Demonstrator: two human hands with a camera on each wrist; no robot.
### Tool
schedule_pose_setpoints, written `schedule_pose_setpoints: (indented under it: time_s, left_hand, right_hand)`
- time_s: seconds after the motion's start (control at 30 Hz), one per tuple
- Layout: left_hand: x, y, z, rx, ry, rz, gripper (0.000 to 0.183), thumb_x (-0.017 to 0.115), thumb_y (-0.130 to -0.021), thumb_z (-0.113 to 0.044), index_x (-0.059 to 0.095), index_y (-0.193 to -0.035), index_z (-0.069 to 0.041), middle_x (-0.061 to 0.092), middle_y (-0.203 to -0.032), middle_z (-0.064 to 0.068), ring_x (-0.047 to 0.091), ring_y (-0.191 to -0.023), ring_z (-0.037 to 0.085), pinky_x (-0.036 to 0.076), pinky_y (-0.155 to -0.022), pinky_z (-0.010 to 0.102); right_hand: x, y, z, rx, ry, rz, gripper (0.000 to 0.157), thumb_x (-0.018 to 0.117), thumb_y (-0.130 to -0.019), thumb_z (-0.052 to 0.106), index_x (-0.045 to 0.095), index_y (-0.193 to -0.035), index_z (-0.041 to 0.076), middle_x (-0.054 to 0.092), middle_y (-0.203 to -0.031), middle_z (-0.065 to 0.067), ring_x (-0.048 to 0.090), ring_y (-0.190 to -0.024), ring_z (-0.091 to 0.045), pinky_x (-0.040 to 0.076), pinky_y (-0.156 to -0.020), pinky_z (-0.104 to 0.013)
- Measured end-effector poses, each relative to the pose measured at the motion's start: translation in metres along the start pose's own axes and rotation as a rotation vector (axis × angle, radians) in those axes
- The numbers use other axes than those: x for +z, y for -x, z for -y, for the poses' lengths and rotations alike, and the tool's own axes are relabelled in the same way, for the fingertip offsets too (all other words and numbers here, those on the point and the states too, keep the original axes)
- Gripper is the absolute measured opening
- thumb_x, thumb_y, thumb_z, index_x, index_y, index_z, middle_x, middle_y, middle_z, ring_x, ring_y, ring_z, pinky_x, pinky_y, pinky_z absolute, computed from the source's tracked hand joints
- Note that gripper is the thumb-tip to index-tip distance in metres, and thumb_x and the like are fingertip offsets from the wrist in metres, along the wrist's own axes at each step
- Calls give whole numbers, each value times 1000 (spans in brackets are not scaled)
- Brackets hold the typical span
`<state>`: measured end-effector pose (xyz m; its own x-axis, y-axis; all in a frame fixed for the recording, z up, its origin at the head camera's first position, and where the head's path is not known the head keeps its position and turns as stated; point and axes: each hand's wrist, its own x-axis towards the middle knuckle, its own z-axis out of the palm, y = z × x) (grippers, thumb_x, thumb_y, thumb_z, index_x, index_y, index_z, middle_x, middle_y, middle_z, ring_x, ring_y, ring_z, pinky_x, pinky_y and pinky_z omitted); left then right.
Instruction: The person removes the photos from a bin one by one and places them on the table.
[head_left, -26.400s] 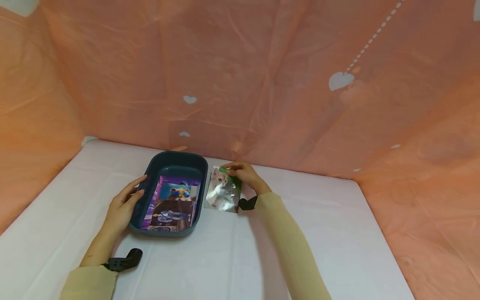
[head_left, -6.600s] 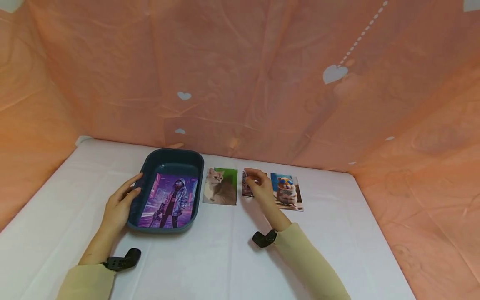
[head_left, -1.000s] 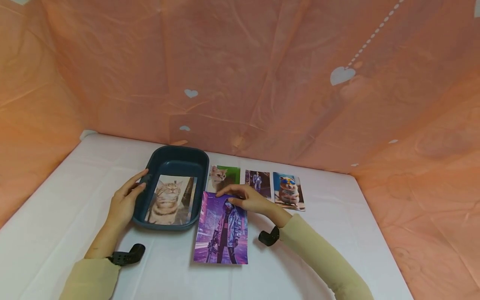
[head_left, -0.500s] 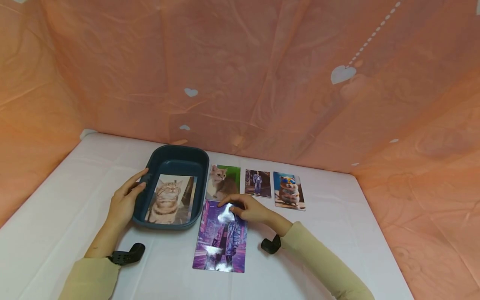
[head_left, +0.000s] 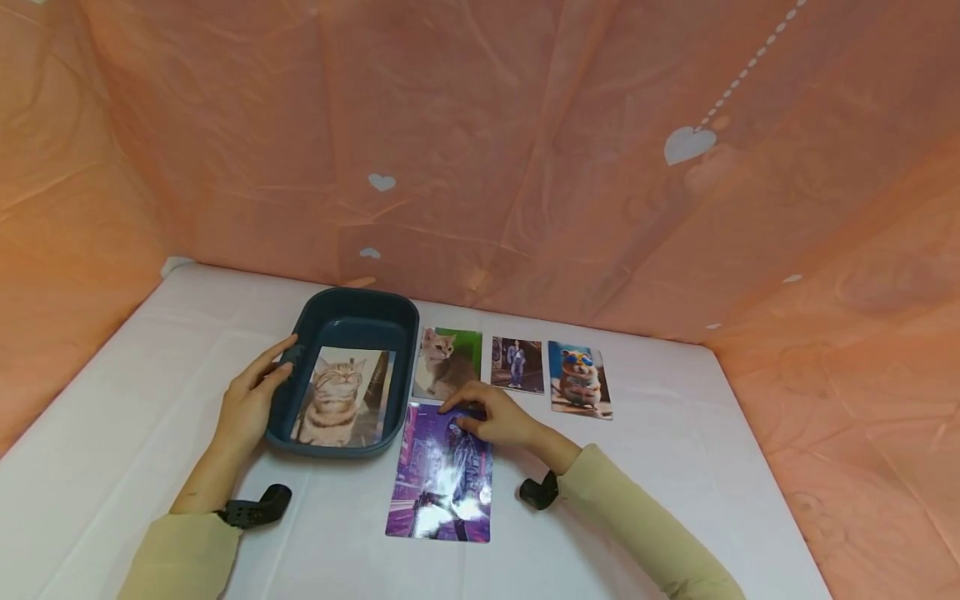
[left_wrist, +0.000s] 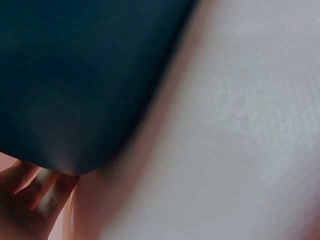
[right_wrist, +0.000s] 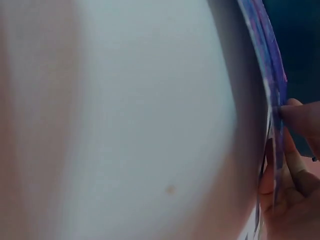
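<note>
My right hand (head_left: 498, 417) pinches the top edge of a large glossy purple photo print (head_left: 435, 475) of a hooded figure, in front of the back row. In the right wrist view the thumb and fingers lie on opposite faces of the purple print (right_wrist: 274, 65), over white cloth. With its thumb at the rim, my left hand (head_left: 247, 404) holds the left side of a dark blue-green tray (head_left: 360, 304). Its fingers (left_wrist: 52, 195) touch the tray's outer wall in the left wrist view. A tabby cat photo (head_left: 333, 404) lies in the tray, over another print mostly hidden.
To the tray's right, a row holds a cat photo with green background (head_left: 450, 358), a small photo of a standing person (head_left: 517, 364) and a hamster photo (head_left: 579, 379). White cloth (head_left: 645, 475) covers the table. An orange sheet (head_left: 487, 167) hangs behind and beside it.
The purple print, in the tray several seconds ago, is now outside it, uncovering the tabby photo. Over the last second my right hand lowers it slightly toward the table's front; my left hand stays put.
</note>
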<state>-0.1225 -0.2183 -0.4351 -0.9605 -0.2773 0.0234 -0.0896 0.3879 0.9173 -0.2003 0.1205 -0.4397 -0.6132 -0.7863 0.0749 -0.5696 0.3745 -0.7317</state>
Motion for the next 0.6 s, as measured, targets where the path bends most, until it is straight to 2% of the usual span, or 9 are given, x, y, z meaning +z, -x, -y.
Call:
schedule_pose_setpoints:
  time_s: [0.1, 0.3, 0.5, 0.6]
  left_hand:
    - [0, 0, 0, 0, -8, -1, 47, 39, -103, -35, 40, -147, -20, 52, -124, 24, 44, -106, 27, 34, -90, 49]
    - [1, 0, 0, -1, -21, -5, 46, 39, -103, -36, 40, -147, -21, 53, -123, 23, 45, -103, 24, 34, -85, 39]
    - [0, 1, 0, 9, -2, -6, 46, 39, -103, -35, 41, -146, -19, 53, -124, 25, 44, -107, 27, 34, -93, 51]
    - [0, 1, -1, 11, -7, -10, 46, 39, -103, -35, 41, -146, -19, 54, -124, 25, 45, -105, 24, 34, -93, 51]
  right_hand:
    - [0, 0, -2, 10, -20, -14, 26, 64, -86, 0, 69, -111, 6, 64, -110, -9, 58, -103, -23, 47, -92, -32]
    - [-4, -2, -7, -5, -55, -50, 25, 65, -84, -1, 67, -108, 2, 67, -106, -12, 58, -93, -21, 49, -80, -27]
    - [-11, -10, -4, 20, -107, -93, 22, 62, -87, 0, 66, -109, -1, 67, -106, -15, 60, -90, -19, 49, -79, -25]
    - [-14, -16, 0, 25, -145, -124, 22, 60, -88, -1, 66, -109, -4, 66, -107, -18, 60, -90, -24, 48, -78, -28]
